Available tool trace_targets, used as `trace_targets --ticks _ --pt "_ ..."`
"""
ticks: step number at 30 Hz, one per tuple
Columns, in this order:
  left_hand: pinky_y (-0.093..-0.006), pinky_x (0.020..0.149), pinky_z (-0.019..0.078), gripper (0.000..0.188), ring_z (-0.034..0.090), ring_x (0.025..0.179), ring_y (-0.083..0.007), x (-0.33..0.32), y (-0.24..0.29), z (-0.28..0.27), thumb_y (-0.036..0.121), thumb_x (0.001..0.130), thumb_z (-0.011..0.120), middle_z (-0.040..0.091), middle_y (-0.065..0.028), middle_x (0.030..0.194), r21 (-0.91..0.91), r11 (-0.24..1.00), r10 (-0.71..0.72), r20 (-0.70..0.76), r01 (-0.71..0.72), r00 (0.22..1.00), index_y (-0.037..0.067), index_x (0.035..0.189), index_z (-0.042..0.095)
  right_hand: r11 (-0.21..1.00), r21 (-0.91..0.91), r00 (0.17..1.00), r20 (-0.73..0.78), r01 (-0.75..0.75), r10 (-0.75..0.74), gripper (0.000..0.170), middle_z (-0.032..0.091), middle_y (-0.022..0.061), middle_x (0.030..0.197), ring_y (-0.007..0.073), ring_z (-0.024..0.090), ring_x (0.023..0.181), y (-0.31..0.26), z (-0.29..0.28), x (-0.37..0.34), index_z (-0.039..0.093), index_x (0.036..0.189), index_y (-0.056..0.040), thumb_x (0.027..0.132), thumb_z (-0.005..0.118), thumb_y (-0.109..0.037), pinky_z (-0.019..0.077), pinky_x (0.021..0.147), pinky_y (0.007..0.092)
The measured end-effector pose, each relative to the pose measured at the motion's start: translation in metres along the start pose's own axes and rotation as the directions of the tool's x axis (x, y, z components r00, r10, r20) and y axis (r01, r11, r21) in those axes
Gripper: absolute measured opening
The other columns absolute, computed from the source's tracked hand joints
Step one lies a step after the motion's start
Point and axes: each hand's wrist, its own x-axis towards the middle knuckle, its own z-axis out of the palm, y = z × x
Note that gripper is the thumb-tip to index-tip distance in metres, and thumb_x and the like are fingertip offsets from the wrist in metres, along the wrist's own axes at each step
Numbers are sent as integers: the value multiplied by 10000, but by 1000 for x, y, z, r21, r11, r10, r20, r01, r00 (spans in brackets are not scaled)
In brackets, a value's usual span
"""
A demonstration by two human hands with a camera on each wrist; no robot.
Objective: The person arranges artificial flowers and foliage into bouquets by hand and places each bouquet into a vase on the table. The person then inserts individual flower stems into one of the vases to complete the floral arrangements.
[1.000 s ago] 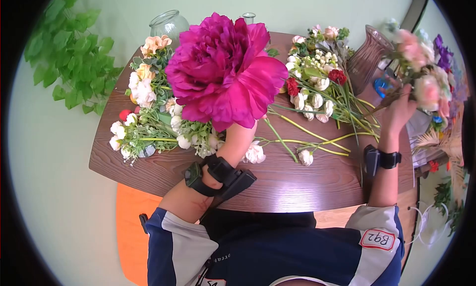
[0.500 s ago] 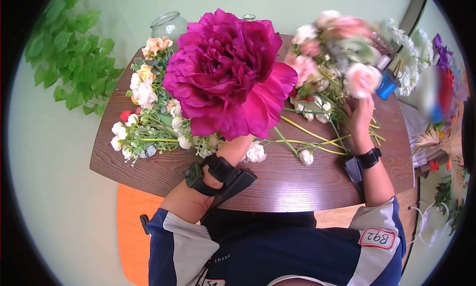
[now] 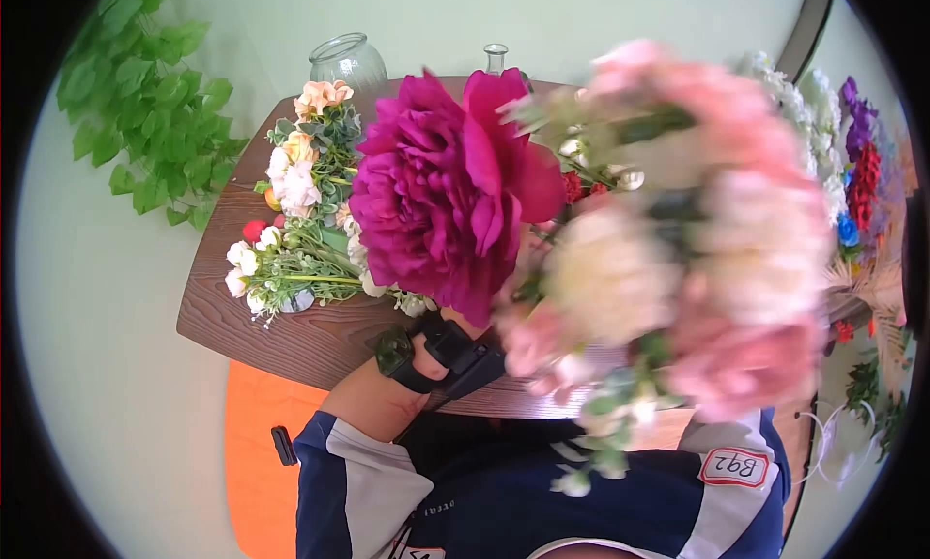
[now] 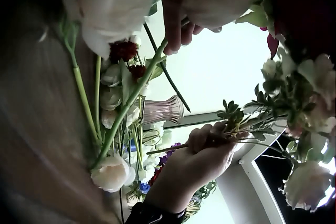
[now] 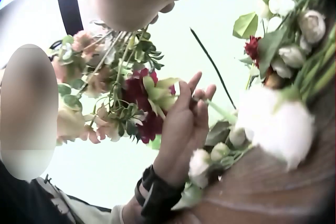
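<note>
A large magenta peony (image 3: 436, 201) stands in front of my left hand (image 5: 181, 124). The fingers pinch its green stem (image 4: 126, 103), which slants down over the table. My right hand (image 4: 184, 166) grips the stems of a bunch of pink and cream roses (image 3: 717, 259) with green leaves. That bunch is blurred, raised close to the head camera and beside the peony, and it hides the right hand in the head view. A white flower (image 5: 278, 124) and a cream flower (image 4: 110, 174) are near the long stem.
White and peach flowers (image 3: 295, 186) with greenery lie along the table's left side. A round glass jar (image 3: 349, 60) and a small glass bottle (image 3: 495, 57) stand at the back. A ribbed pinkish vase (image 4: 163, 109) stands beyond the white and red flowers. Leafy vines (image 3: 136, 104) hang at the left.
My right hand has brought the pink and cream bunch from the far right, inward and up close to the head camera. The peony has turned and shifted slightly lower; my left hand still holds it.
</note>
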Motion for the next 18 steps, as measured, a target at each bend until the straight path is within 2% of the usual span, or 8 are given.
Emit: trace_targets --ticks 1,2,3,4,7,9,14,18 --pt "-335 840 405 236 544 871 -223 0 1 0 133 865 505 553 -97 954 -1 1000 0 2 0 1000 21 1073 500 868 -454 963 255 203 -91 265 582 134 941 240 580 812 -10 -13 -1 532 1023 -3 847 506 -199 468 711 387" --pt "-335 838 404 233 543 868 -222 -6 2 -2 133 865 505 552 -97 951 -10 1000 0 8 0 1000 22 1070 500 511 -732 863 503 452 -43 179 569 108 836 204 556 732 -20 -25 -2 560 942 5 827 506 -121 443 644 323" --pt "-334 836 404 230 542 865 -221 -2 3 -4 133 864 505 551 -96 948 -20 1000 2 15 -1 1000 22 1066 499 42 -743 734 667 668 131 112 555 82 732 167 533 652 -25 -28 -3 587 861 13 806 506 -43 419 577 260" --pt "-334 835 404 227 541 862 -220 9 2 8 133 864 506 550 -95 945 -28 1000 3 21 -3 1000 23 1063 498 95 -752 744 660 653 105 75 472 99 658 196 459 560 -17 -24 -6 568 883 10 810 558 -8 373 524 281" --pt "-333 830 404 219 538 854 -218 2 6 -2 134 863 507 547 -94 936 -53 999 14 31 -12 999 24 1053 495 81 -839 808 541 538 235 80 485 111 675 227 490 586 -15 -22 -7 556 909 6 841 542 -34 396 550 292" --pt "-333 826 403 213 537 848 -216 11 7 16 134 863 507 545 -92 929 -70 997 18 34 -16 999 26 1046 493 73 -859 811 503 506 298 92 500 128 690 258 509 607 -13 -23 -8 549 923 5 855 526 -54 409 562 311" --pt "-332 818 403 199 532 834 -212 2 11 12 135 861 509 540 -89 914 -113 993 24 54 -18 998 28 1028 489 22 -863 781 466 504 415 166 552 186 753 359 568 699 -11 -27 -14 506 1014 -2 887 483 -106 439 603 385" --pt "-331 811 402 189 529 822 -208 16 13 18 136 860 510 536 -87 902 -146 989 20 58 -11 998 30 1015 485 74 -889 748 422 451 512 277 559 187 752 358 573 682 -15 -32 -10 478 1064 -7 862 549 -181 439 595 384"
